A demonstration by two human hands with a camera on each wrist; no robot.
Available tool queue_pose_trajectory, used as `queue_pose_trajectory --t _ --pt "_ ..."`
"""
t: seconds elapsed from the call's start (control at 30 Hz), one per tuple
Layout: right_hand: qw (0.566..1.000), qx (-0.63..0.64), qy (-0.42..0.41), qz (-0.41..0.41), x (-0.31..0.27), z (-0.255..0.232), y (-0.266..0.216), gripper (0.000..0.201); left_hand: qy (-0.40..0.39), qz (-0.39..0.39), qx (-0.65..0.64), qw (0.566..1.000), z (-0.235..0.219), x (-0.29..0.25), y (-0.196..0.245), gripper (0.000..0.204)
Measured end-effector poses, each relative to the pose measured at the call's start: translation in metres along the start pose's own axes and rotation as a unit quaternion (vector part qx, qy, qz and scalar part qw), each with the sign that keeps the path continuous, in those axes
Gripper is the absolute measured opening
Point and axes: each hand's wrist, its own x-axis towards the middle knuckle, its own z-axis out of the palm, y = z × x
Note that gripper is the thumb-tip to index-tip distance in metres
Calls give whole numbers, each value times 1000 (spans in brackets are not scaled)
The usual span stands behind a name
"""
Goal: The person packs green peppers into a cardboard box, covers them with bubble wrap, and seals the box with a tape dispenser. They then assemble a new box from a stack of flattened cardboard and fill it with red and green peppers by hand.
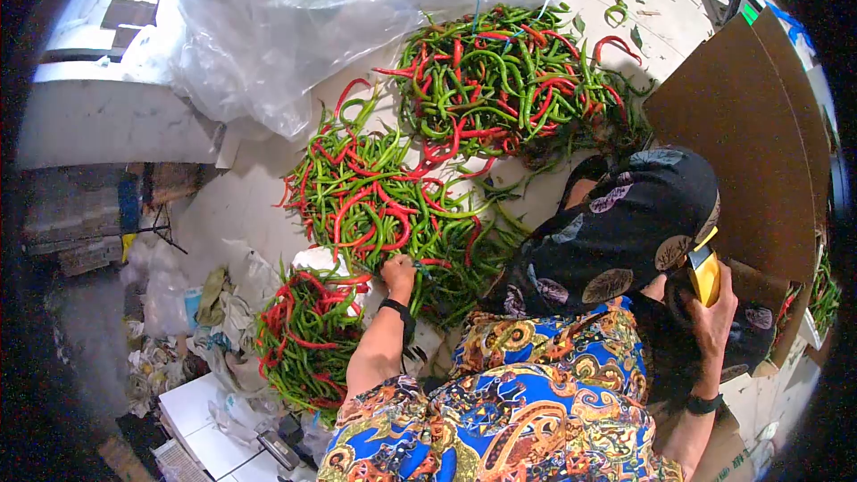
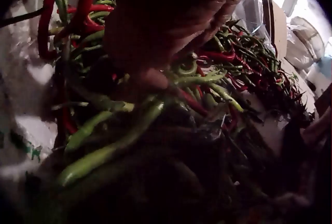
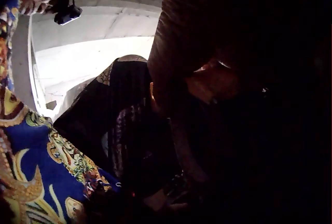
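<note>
My left hand [image 1: 398, 278] is at the near edge of the middle chili pile [image 1: 357, 187], between it and the smaller pile [image 1: 308, 339]. In the left wrist view, its curled fingers pinch among green chili peppers [image 2: 98, 161], largely in shadow. A red chili pepper [image 1: 435, 262] lies just beyond the fingertips. At the right, my right hand [image 1: 714, 314] grips a yellow object [image 1: 705, 278] with a dark edge, beside the dark leaf-print cloth [image 1: 616, 232]; its kind cannot be told. The right wrist view is mostly dark and hides that grip.
A larger heap of red and green chili peppers [image 1: 518, 80] lies at the back, beside a clear plastic bag [image 1: 268, 45]. A brown cardboard panel [image 1: 732, 116] stands at the right. Crumpled bags and cloths [image 1: 214, 303] lie at the lower left.
</note>
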Motion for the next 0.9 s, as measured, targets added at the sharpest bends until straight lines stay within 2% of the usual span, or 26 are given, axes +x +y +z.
queue_pose_trajectory --t 0.1,0.13,0.2,0.27,0.33,0.4,0.57,0.67,0.73,0.77,0.83,0.9 --pt "1000 -8 3 -5 0 0 2 62 -62 -192 43 978 -9 4 5 19" --pt "1000 -14 0 -3 -1 0 0 63 -63 -192 44 978 -10 3 4 19" --pt "1000 -17 -10 16 -1 0 -13 63 -52 -21 215 975 -8 0 0 20" --pt "999 -20 -22 34 -1 1 -15 64 -75 -15 223 972 -8 3 -7 20" --pt "1000 -9 -11 -5 0 4 -11 64 -95 -8 230 969 -16 3 10 20" --pt "1000 -11 -10 -10 1 4 -4 63 -95 -95 251 959 -29 -2 40 20" --pt "1000 -24 -16 10 -1 4 -5 61 -122 -97 247 956 -32 2 33 24" --pt "1000 -24 -15 -11 0 5 -5 61 -122 -71 261 955 -38 1 35 26" --pt "1000 -10 -17 13 0 6 -10 61 -191 -101 297 930 -55 1 61 35" --pt "1000 -10 -17 12 0 6 -9 61 -191 -102 297 930 -53 5 57 35" --pt "998 -30 1 -50 0 6 -4 61 -238 -63 339 908 -51 12 53 36" --pt "999 -25 3 -49 -1 6 -4 61 -219 -85 334 913 -48 13 53 32"
